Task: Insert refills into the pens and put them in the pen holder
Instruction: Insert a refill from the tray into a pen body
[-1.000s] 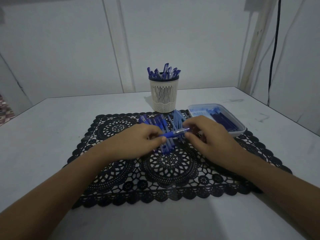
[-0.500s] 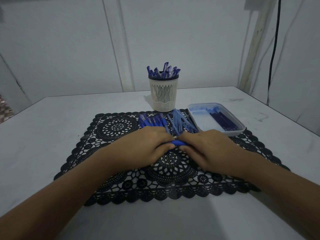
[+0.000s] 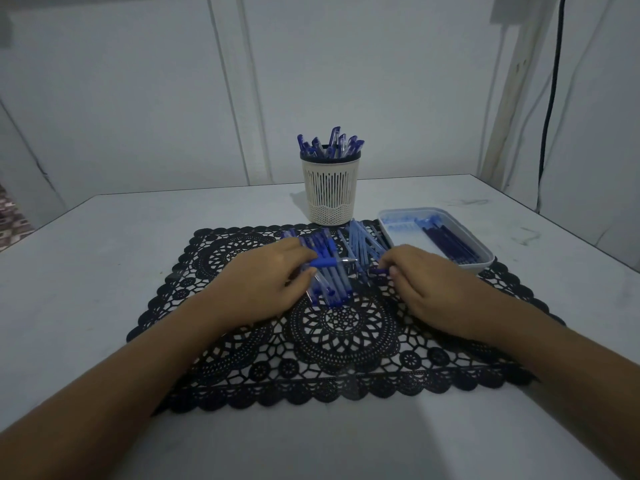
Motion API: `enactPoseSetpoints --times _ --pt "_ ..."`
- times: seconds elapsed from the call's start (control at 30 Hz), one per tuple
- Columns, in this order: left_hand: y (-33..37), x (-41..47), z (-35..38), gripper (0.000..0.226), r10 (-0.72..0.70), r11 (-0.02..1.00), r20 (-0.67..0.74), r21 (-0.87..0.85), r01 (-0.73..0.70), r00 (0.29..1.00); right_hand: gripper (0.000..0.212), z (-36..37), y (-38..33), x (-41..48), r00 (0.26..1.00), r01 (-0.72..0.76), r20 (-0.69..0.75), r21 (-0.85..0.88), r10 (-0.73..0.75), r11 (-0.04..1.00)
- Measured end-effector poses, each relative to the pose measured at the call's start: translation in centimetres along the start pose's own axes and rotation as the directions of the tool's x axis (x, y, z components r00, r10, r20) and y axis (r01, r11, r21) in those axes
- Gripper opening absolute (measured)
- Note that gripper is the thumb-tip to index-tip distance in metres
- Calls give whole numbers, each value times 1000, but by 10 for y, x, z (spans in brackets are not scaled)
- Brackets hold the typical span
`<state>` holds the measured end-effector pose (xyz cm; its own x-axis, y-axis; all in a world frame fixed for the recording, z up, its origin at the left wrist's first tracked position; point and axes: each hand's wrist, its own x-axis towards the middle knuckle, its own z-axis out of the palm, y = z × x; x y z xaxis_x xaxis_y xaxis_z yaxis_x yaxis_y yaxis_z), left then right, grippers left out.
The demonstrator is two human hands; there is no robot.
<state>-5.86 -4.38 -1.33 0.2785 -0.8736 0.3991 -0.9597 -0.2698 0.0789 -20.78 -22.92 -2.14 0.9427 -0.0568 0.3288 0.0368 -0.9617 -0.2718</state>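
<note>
My left hand (image 3: 266,282) pinches a blue pen (image 3: 330,262) that points right, its clear tip end free. My right hand (image 3: 422,285) pinches a small dark blue piece (image 3: 377,271), likely a pen cap or tip, a short gap away from the pen. Under the hands lie a heap of blue pens (image 3: 329,285) and a bundle of pale blue refills (image 3: 363,242) on the black lace mat (image 3: 332,337). The white slotted pen holder (image 3: 330,190) stands behind, with several blue pens in it.
A white tray (image 3: 485,261) with dark refills sits right of the mat, beside my right hand. The pale table (image 3: 104,271) ends at walls behind and to the right. A black cable (image 3: 549,98) hangs down the right wall.
My hands were pressed together over the pen near the mat's middle. Now they have drawn apart and moved back; the pen stays in my left hand and the small piece in my right.
</note>
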Motion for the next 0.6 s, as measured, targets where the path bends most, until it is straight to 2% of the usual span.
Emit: enactPoseSetpoints --times 0.1,0.2,0.33,0.4,0.5,0.53,0.6 --pt "-1 -3 9 48 -18 1000 -96 17 20 995 19 4 5 3 995 89 -29 -32 -90 995" --pt "4 -3 16 49 -26 1000 -148 -7 25 989 14 5 1 2 986 168 1 -18 -168 986" --pt "12 -5 20 38 35 999 -189 12 -33 981 17 7 -1 3 988 149 -29 -34 -150 988" --pt "17 -5 21 34 58 998 -217 10 -57 974 11 4 -4 3 990 58 -132 78 -48 995" --pt "24 -5 22 32 81 997 -264 14 -80 961 31 -3 -9 4 933 -154 -251 370 259 916" --pt "25 -5 23 32 89 996 -276 22 -87 957 39 -5 -9 4 919 -187 -233 451 317 873" --pt "26 -5 24 31 106 994 -289 29 -102 951 51 -8 -12 4 933 -221 -129 535 337 815"
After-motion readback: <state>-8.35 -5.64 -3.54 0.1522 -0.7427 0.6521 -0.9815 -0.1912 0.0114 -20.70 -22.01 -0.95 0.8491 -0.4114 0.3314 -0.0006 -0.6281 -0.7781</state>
